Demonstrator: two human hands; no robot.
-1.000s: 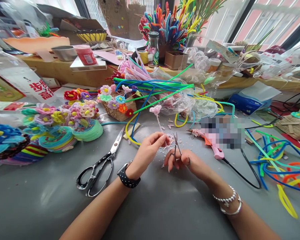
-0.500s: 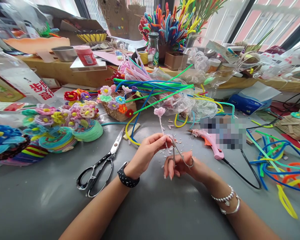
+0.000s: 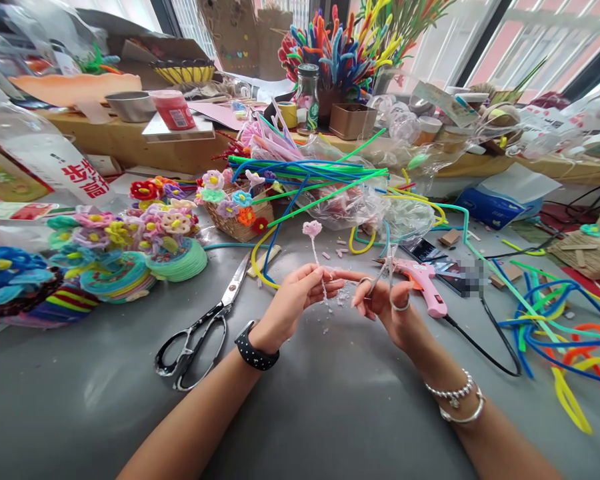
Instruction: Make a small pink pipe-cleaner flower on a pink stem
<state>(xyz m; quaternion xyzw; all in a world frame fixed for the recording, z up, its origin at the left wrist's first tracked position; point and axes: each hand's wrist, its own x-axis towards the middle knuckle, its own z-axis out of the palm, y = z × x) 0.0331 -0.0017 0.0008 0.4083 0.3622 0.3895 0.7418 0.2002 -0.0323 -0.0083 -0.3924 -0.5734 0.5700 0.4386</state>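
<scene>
Between the fingertips of my left hand (image 3: 300, 298) is the stem of a pink pipe-cleaner flower (image 3: 312, 229), its bloom standing above the fingers. Small pink fluff clippings (image 3: 343, 293) lie on the table behind and around the hand. My right hand (image 3: 387, 307) has its fingers through the loops of small scissors (image 3: 391, 257), whose blades point up and away. The right index finger stretches left to the stem near the left fingertips. Behind the right hand lies a pink glue gun (image 3: 433, 293).
Large black-handled scissors (image 3: 200, 340) lie left of my hands. Pipe-cleaner flower pots (image 3: 175, 260) stand at the far left. Loose coloured pipe cleaners (image 3: 540, 320) spread at the right, near the glue gun's cord (image 3: 500, 360). A phone (image 3: 440, 263) lies behind the glue gun.
The small scissors have swung from beside the stem up and to the right with my right hand. My right index finger now reaches to the stem. The flower has shifted slightly left.
</scene>
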